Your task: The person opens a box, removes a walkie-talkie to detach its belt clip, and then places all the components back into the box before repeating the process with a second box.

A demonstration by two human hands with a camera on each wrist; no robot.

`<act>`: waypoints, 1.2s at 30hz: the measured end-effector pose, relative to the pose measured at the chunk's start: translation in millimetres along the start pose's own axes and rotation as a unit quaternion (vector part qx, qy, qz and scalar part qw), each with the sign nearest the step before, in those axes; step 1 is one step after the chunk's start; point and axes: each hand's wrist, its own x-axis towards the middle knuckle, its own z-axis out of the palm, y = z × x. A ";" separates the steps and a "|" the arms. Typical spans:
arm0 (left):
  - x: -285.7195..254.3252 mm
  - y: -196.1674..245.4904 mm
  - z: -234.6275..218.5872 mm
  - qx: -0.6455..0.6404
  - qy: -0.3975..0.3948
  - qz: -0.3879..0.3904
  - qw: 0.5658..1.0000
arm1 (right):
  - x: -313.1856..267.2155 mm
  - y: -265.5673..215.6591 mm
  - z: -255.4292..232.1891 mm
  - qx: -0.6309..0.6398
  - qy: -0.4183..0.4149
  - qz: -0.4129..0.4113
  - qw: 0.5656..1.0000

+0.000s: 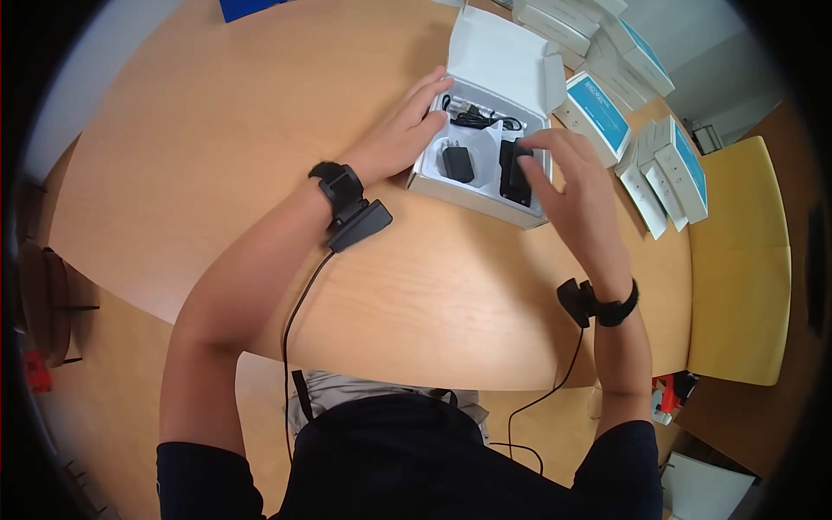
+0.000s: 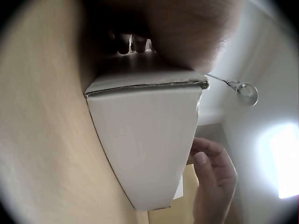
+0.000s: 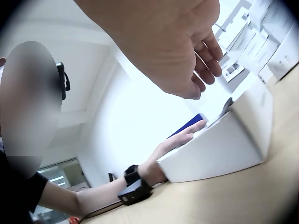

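Observation:
A white cardboard box [image 1: 468,201] stands on the table with its lid [image 1: 498,52] raised at the back. Inside lie a black plug adapter [image 1: 458,165] at the left, a coiled black cable [image 1: 474,118] at the back and a flat black device [image 1: 515,185] at the right. My left hand [image 1: 400,134] rests along the box's left side, fingers extended, thumb at the rim. Over the device hovers my right hand [image 1: 576,178], its thumb and fingertips overlapping it in the head view. The right wrist view shows loosely bent fingers [image 3: 210,65] above the box, nothing between them.
Several white boxes with blue faces [image 1: 598,115] stand to the right of the open box, more of them stacked behind. A yellow chair [image 1: 741,269] borders the table's right side. Something blue [image 1: 245,9] lies at the far edge. Cords hang from both wrist cameras.

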 end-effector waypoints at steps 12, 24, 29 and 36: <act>-4.5 2.3 4.1 0.016 0.012 -0.008 1.000 | 44.7 -20.6 49.0 0.027 -0.230 0.049 0.972; -4.2 3.6 2.4 0.030 0.012 -0.002 0.999 | 27.7 57.8 -2.2 0.186 -0.022 0.198 0.962; -3.4 1.9 2.1 0.035 0.011 0.004 0.999 | -11.9 123.9 -14.1 0.117 -0.023 0.293 0.949; -4.6 5.9 1.2 0.039 0.011 0.003 0.999 | -46.2 136.4 9.9 0.028 -0.073 0.303 0.950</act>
